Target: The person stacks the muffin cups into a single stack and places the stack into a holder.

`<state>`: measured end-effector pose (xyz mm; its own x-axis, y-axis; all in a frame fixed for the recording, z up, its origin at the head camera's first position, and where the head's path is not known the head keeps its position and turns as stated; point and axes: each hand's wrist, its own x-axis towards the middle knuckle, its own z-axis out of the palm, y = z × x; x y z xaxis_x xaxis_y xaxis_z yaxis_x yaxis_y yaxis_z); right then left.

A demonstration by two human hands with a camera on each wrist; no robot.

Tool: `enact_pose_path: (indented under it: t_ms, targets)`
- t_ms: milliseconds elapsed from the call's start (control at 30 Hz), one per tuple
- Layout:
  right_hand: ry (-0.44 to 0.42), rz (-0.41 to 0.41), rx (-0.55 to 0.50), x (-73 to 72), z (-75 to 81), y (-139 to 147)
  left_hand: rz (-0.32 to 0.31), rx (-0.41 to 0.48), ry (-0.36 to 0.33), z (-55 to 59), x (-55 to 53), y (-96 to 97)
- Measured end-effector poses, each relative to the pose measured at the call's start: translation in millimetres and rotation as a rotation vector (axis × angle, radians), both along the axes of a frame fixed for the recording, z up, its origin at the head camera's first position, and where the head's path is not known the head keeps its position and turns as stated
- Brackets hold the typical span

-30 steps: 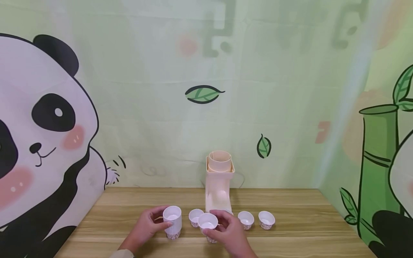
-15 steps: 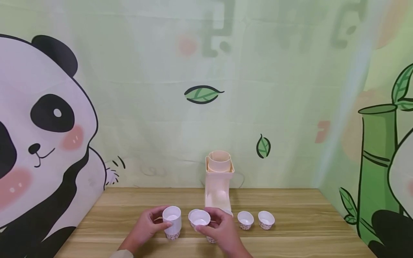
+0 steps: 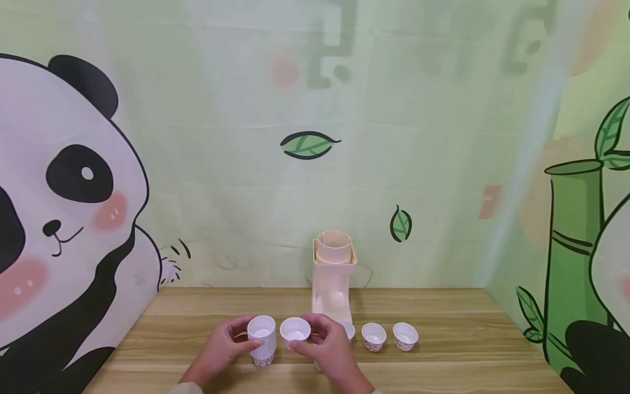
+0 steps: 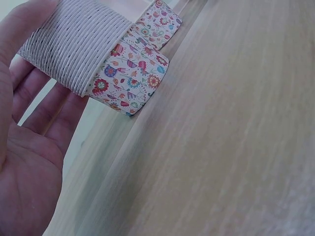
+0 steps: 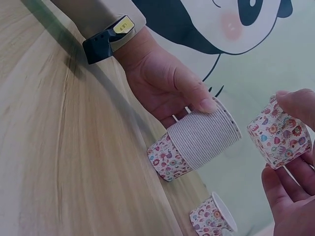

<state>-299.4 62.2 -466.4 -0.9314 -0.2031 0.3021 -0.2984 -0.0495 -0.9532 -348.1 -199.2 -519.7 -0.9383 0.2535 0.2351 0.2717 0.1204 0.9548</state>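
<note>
On the left of the head view, my left hand (image 3: 223, 346) grips a stack of nested paper cups (image 3: 263, 343) between thumb and fingers. The stack is upright at the table surface; its lowest cup shows a flower print (image 4: 130, 76) in the left wrist view. My right hand (image 3: 334, 347) pinches a single flower-printed paper cup (image 5: 278, 132) by its side. That cup is raised just right of the stack, apart from it, its mouth upward. Another printed cup (image 5: 211, 216) stands on the table beyond the stack in the right wrist view.
A peach plastic stand with a round tube (image 3: 333, 251) rises at the back of the wooden table (image 3: 458, 317). Printed cups (image 3: 374, 336) stand in a row to the right, one partly behind my right hand. A panda-print cloth (image 3: 221, 164) hangs behind.
My right hand has moved left with its cup, toward the stack, and now covers the cup standing behind it in the head view. My left hand and the stack stay in place.
</note>
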Motion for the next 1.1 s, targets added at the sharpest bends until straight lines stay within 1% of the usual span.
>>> enact_pose_path:
  t_ms: [200, 333, 567, 800, 900, 967, 1100]
  targets:
    - [-0.006, -0.015, 0.016, -6.4, -2.5, -5, -0.006, -0.002, 0.005, 0.0, 0.3, 0.0]
    - [0.0, -0.022, 0.022, -9.3, -1.2, -8, -0.008, -0.004, 0.005, -0.6, 0.3, -0.2]
    - [0.003, -0.003, 0.004, -14.2, 1.4, -16, -0.016, 0.003, 0.013, -0.1, 0.2, 0.0]
    - [-0.021, -0.016, 0.025, -20.2, 3.2, -25, -0.019, -0.007, 0.065, -0.4, 0.2, -0.6]
    - [-0.018, -0.013, 0.02, -21.3, 5.0, -27, -0.016, -0.006, 0.049, -0.3, -0.1, -0.4]
    - [-0.011, -0.002, 0.013, -22.2, 6.6, -29, -0.012, -0.003, 0.027, 0.5, 0.1, -0.3]
    - [0.003, 0.011, 0.033, -25.9, 9.4, -33, -0.009, 0.001, 0.006, 1.8, 1.0, -0.5]
